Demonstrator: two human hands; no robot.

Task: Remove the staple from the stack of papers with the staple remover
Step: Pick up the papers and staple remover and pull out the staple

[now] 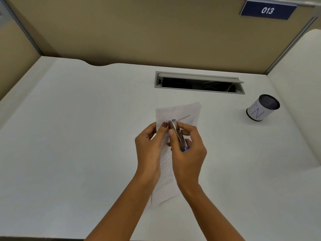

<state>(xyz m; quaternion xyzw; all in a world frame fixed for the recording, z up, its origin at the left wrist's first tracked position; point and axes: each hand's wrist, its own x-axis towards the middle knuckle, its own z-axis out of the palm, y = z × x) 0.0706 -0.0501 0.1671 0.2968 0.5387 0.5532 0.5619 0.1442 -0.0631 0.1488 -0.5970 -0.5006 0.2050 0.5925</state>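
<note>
Gripping a stack of papers (175,119) over the middle of a white desk (78,136), the left hand (149,146) has its fingers closed on the left edge of the sheets, its thumb with a dark red nail pressed on top near the far left corner. Just to the right, the right hand (187,150) is wrapped tight around a metal staple remover (177,133), thumb on its left side and fingers curled over the right side; a bit of blue shows at the near end of the tool. Its far tip rests on the paper right beside the left thumb nail. I cannot tell whether the tip has caught the staple, which is too small to make out. The papers run from near the desk's front edge away toward the far side, printed text showing upside down at the far end. Farther off, to the right, a cable slot (199,82) with a raised grey flap is sunk into the desk. Well apart on the right stands a white cup (260,110) with a dark mesh rim, tilted in this wide view. A blue sign (268,10) reading 013 hangs on the tan partition (139,32) at the far right
</note>
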